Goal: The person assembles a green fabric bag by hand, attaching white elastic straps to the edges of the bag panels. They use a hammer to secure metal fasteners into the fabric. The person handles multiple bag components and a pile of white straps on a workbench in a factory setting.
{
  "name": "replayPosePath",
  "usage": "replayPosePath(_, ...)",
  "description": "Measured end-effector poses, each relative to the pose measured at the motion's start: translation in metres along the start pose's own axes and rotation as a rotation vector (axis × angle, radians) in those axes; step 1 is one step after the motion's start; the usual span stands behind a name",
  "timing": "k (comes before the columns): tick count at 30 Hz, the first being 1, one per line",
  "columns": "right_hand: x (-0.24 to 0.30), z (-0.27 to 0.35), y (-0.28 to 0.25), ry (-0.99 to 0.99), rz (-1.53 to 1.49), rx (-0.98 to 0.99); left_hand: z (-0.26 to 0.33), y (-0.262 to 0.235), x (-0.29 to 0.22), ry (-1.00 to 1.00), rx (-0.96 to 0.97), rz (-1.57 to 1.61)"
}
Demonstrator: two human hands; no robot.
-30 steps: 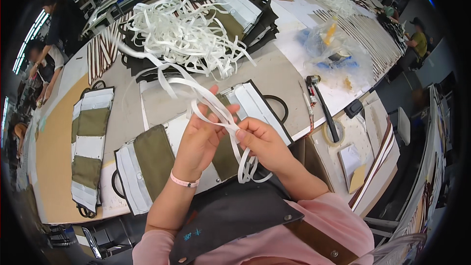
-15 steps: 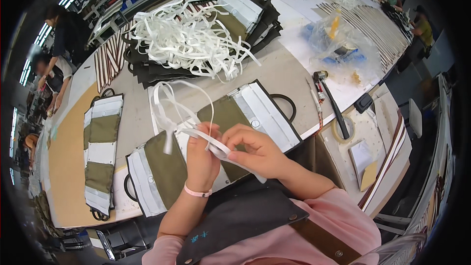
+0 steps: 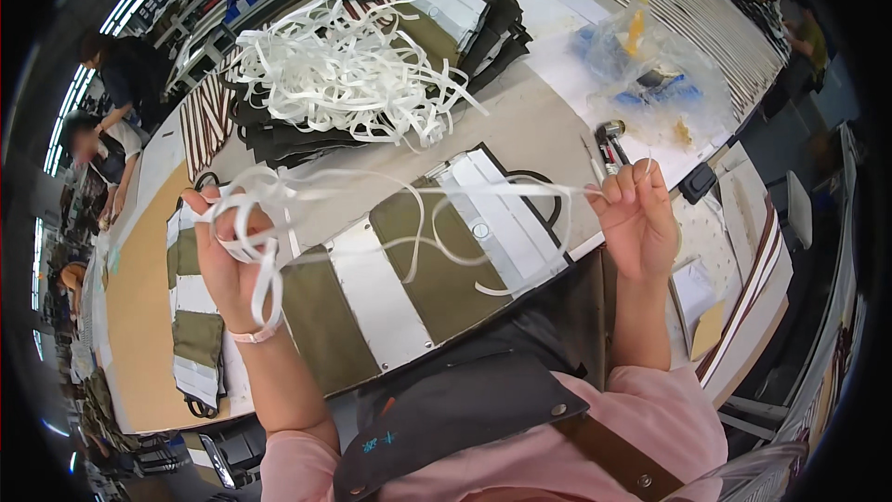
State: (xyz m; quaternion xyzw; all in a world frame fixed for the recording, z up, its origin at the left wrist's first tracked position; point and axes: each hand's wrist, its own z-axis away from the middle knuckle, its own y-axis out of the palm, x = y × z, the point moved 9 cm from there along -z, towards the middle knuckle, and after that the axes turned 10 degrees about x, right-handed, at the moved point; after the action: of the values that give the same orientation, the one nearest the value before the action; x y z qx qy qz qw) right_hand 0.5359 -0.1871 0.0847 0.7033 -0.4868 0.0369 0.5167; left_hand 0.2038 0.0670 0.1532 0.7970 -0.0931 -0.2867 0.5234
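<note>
My left hand (image 3: 230, 256) is raised at the left and grips a bunch of white straps (image 3: 251, 214) looped around its fingers. One white strap (image 3: 437, 188) runs from that bunch across to my right hand (image 3: 636, 218), which pinches its far end between the fingertips. The strap hangs slack in loops over an olive and white striped bag (image 3: 409, 270) with black handles, lying flat on the table in front of me.
A big heap of white straps (image 3: 344, 74) lies on a stack of black bags (image 3: 279, 135) further back. More striped bags (image 3: 190, 335) lie at the left. A clear plastic bag (image 3: 641, 65), a tool (image 3: 609, 144) and other people (image 3: 116, 84) are around the table (image 3: 139, 297).
My hands were together over the bag, working the straps. Now they have moved apart, the left up and left, the right out to the right, drawing one strap out between them.
</note>
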Motion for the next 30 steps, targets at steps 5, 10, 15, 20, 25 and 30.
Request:
replayPosePath(5, 0.004, -0.007, -0.013, -0.071, -0.132, 0.004, -0.013, -0.005, -0.009, 0.129, 0.004, -0.199)
replayPosePath(10, -0.031, -0.025, 0.008, 0.052, -0.415, 0.071, -0.007, -0.031, 0.026, -0.12, 0.105, 0.132)
replayPosePath(15, -0.12, 0.014, 0.042, 0.64, -0.043, 0.27, 0.01, 0.004, 0.086, -0.281, 0.227, 0.23)
replayPosePath(20, -0.125, 0.008, 0.035, 0.65, 0.091, 0.189, 0.012, 0.01, 0.034, -0.168, 0.341, 0.182)
replayPosePath(25, -0.143, 0.023, 0.049, 0.752, 0.265, 0.188, 0.028, 0.019, 0.058, -0.284, 0.418, 0.108)
replayPosePath(30, -0.186, 0.085, 0.052, 1.148, 0.55, 0.549, 0.078, -0.013, 0.113, -0.837, 0.393, -0.787)
